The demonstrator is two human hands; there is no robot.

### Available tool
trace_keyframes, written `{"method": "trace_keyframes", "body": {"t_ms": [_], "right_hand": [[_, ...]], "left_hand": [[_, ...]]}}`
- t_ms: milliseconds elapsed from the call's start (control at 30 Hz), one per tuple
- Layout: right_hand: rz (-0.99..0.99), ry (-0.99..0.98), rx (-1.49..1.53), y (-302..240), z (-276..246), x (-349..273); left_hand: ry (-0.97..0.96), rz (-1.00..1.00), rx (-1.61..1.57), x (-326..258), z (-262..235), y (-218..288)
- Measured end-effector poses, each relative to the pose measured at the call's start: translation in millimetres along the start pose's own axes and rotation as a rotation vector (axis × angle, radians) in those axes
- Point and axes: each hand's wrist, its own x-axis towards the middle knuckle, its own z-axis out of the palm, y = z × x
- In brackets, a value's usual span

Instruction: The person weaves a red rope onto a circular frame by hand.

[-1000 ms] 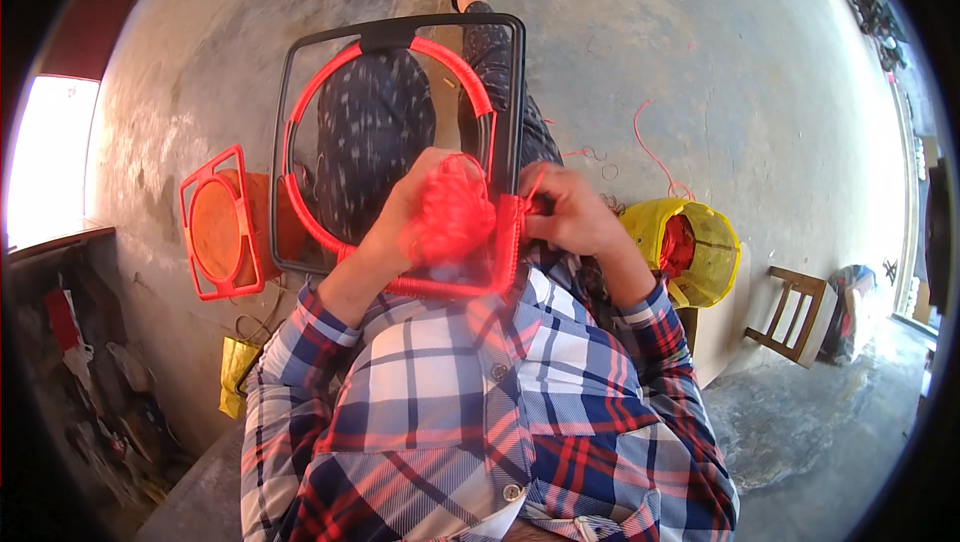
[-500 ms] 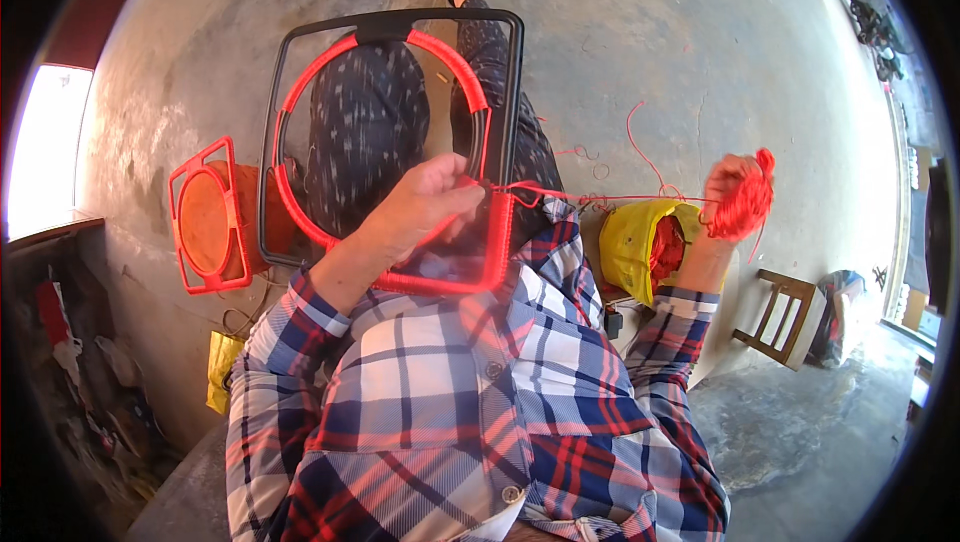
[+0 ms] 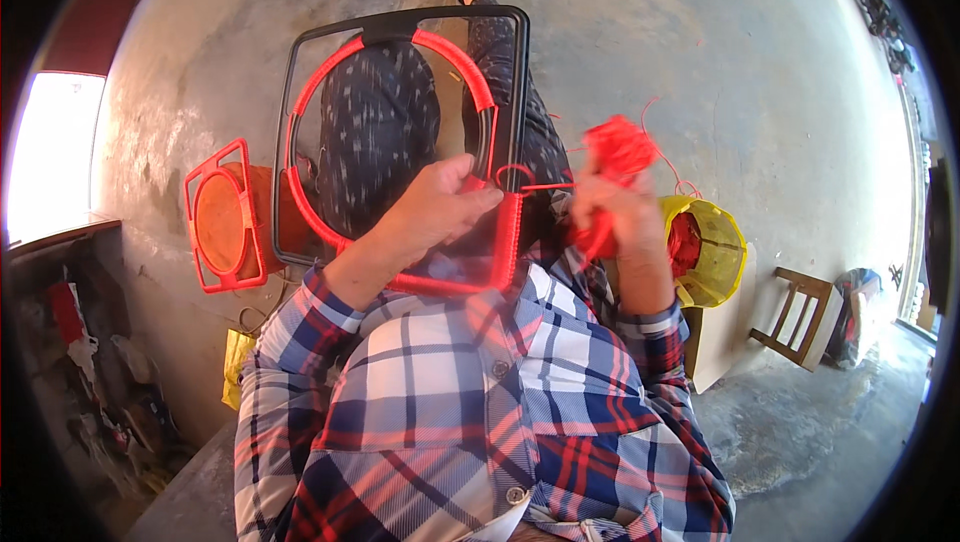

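A black rounded-rectangular frame (image 3: 388,32) with a ring inside it rests across my lap. Red cord wraps much of the ring and the frame's lower right corner (image 3: 507,242); other stretches are bare black. My left hand (image 3: 440,207) is closed on the frame at the ring's lower right, its thumb and fingertips near the right side bar. My right hand (image 3: 628,210), slightly blurred, is closed around a bundle of red cord (image 3: 620,145). From it a strand runs left to the side bar, where a small loop (image 3: 515,174) stands.
To the left stands a similar red frame with an orange round middle (image 3: 222,224). A yellow container (image 3: 725,267) holding red cord is at my right, near a wooden stool (image 3: 800,317). Loose cord lies on the concrete floor (image 3: 780,92). A yellow bag (image 3: 234,367) sits low left.
My right hand has come left with the cord bundle, from far out on the right to near the frame. The long taut strand has shortened, and a small loop now shows at the side bar.
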Motion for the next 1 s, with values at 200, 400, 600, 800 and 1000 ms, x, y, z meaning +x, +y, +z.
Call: {"method": "trace_keyframes", "body": {"t_ms": [200, 400, 600, 800, 1000], "right_hand": [[-0.228, -0.140, 0.324, -30, -1, -38], [-0.157, 0.500, -0.163, -39, -51, -13], [0.018, -0.480, -0.920, -12, -15, -15], [-0.068, -0.480, -0.986, -1, 28, 14], [0.050, -0.208, -1.095, -25, 4, 8]], "left_hand": [[0.079, -0.061, -0.004, 4, -4, 0], [0.259, 0.232, 0.165, -6, 2, -1], [0.183, 0.711, 0.849, -18, -4, -15], [0.196, 0.683, 1.100, -21, 8, -16], [0.290, 0.653, 0.977, -19, 8, -21]]}}
